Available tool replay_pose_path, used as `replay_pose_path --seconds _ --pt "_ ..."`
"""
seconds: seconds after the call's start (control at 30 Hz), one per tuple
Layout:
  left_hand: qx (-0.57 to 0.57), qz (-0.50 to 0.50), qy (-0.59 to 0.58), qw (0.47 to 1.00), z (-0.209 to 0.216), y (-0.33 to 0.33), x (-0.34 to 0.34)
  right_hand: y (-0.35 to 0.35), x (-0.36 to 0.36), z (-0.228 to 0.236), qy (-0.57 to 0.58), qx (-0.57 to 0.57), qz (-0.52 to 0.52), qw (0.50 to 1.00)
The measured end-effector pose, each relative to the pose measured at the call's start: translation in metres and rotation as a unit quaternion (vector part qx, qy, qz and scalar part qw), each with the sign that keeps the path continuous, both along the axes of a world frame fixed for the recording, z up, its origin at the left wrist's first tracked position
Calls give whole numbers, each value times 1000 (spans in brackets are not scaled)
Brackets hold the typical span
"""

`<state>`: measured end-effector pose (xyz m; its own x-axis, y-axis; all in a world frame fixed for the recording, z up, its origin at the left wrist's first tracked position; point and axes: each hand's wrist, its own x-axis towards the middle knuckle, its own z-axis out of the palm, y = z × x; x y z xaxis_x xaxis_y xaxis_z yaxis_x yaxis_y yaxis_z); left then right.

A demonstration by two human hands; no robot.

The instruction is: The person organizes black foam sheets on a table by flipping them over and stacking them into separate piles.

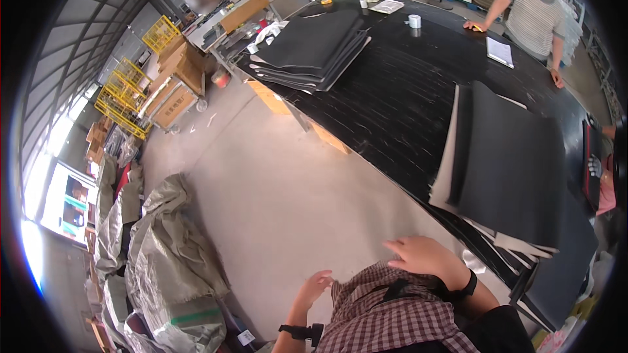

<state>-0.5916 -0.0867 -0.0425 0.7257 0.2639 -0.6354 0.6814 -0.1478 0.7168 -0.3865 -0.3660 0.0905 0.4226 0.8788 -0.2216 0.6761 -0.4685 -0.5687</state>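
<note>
Both of my hands hover at the front of my brown checked apron (pixel 392 314), near my waist. My left hand (pixel 313 289) is at the apron's left side, its fingers loosely apart and nothing visible in them. My right hand (pixel 424 259) is above the apron's upper edge, thumb and fingers apart and pointing left, also holding nothing that I can see. Each wrist wears a black band. To the right of my right hand, a stack of dark grey sheets (pixel 510 163) with pale undersides lies on the long black table (pixel 392 98).
A second stack of dark sheets (pixel 314 39) rests on the table's far left end. A mug (pixel 414 21) and a notepad (pixel 500 51) sit farther back, near a standing person (pixel 533 10). Bulging woven sacks (pixel 170 248) line the left, beyond them a loaded cart (pixel 173 101).
</note>
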Motion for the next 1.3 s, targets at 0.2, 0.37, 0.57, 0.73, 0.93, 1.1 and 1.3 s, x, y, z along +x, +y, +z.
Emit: replay_pose_path --seconds 0.2,0.37,0.57,0.73,0.93,1.1,1.3 --pt "40 -129 -29 990 5 34 89 117 79 27 154 62 101 981" --pt "11 -157 -99 983 16 100 185 211 199 -27 327 318 -154 877" --pt "238 -72 -100 963 68 235 282 295 373 -40 5 377 -363 852" --pt "564 -135 -279 765 130 319 443 343 457 -53 -195 238 -412 858" --pt "637 -253 -345 641 153 404 631 353 476 -50 -207 199 -468 836" --pt "432 -341 -372 747 179 456 741 313 493 -27 68 268 -484 830" --pt "441 -366 -463 677 251 409 824 309 509 1 224 288 -626 689"
